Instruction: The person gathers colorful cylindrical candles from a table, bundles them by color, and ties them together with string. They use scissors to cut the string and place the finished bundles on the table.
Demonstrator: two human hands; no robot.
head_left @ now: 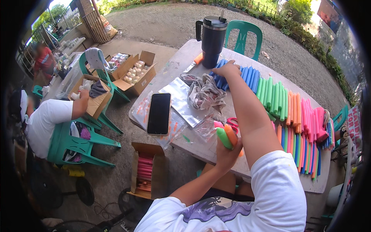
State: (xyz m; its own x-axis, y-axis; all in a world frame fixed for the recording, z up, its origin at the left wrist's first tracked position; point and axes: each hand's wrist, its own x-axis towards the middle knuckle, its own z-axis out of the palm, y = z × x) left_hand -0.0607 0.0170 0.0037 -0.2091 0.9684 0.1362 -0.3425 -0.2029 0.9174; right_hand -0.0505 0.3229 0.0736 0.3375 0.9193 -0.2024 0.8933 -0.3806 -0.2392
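My left hand (228,154) is closed around a small bunch of candles near the table's front edge: a green candle (223,138), an orange candle (231,134) and a pink one (218,124) show their ends. Stretched across the table, my right hand (228,69) grips at the far end of a row of blue candles (251,77); its fingertips are partly hidden. Rightward along that row lie green candles (274,96), orange candles (294,110) and pink candles (308,120). Nearer me sits a mixed-colour row (301,150).
A dark tumbler (213,42), an orange-handled knife (198,58), a crumpled cloth (206,92), plastic bags (179,96), a phone (159,113) and red scissors (232,123) lie about the table (177,62). Below stands a candle box (154,166). Another person (50,120) works at left.
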